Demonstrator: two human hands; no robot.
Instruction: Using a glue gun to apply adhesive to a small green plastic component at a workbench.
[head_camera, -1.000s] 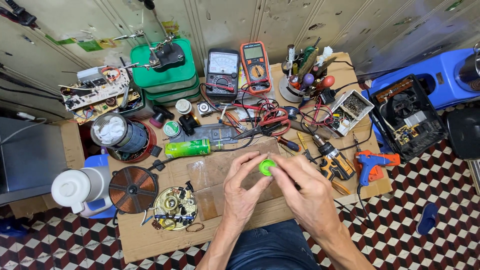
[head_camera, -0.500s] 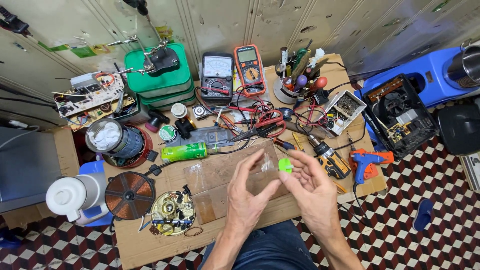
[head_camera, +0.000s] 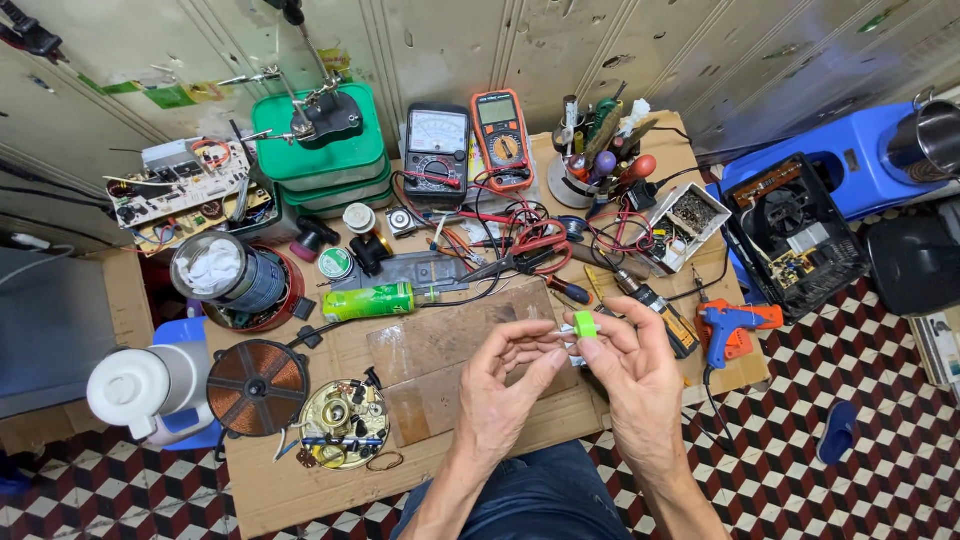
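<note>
My right hand (head_camera: 635, 375) pinches a small bright green cap-like piece (head_camera: 585, 324) with a white part under it, held above the brown board (head_camera: 440, 350) on the cardboard-covered worktable (head_camera: 290, 480). My left hand (head_camera: 505, 390) is beside it, its fingertips touching the white part just left of the green piece. Both hands hover over the table's near middle. What the white part is stays too small to tell.
Two multimeters (head_camera: 437, 150) (head_camera: 503, 135), red-handled scissors (head_camera: 530, 250), a green tube (head_camera: 368, 301), a copper coil disc (head_camera: 257, 385), a brass motor part (head_camera: 343, 435), a circuit board (head_camera: 185, 185), green boxes (head_camera: 320, 150), an orange glue gun (head_camera: 728, 328), a tool cup (head_camera: 590, 165).
My hands have shifted to the right and opened up a little around the green piece. The view has moved slightly; the table's things stay put.
</note>
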